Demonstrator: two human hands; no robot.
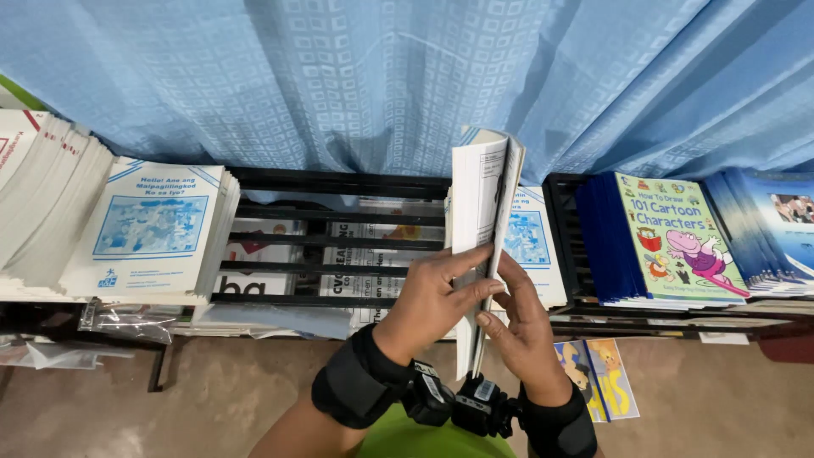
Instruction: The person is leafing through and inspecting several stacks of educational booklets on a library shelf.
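Observation:
I hold a thin white booklet (480, 203) upright on its edge in front of a black metal rack (339, 182). My left hand (428, 301) grips its left face with the fingers laid across the cover. On the other side my right hand (519, 318) presses the booklet, fingers curled at its lower edge. Both wrists wear black bands with small devices. Behind the booklet lies a stack of white and blue booklets (532, 246) on the rack.
A blue curtain (381, 76) hangs behind the rack. Stacks of white and blue booklets (157, 229) sit at the left, blue cartoon drawing books (670, 233) at the right. More books lie on a lower shelf (356, 254) and on the floor (606, 373).

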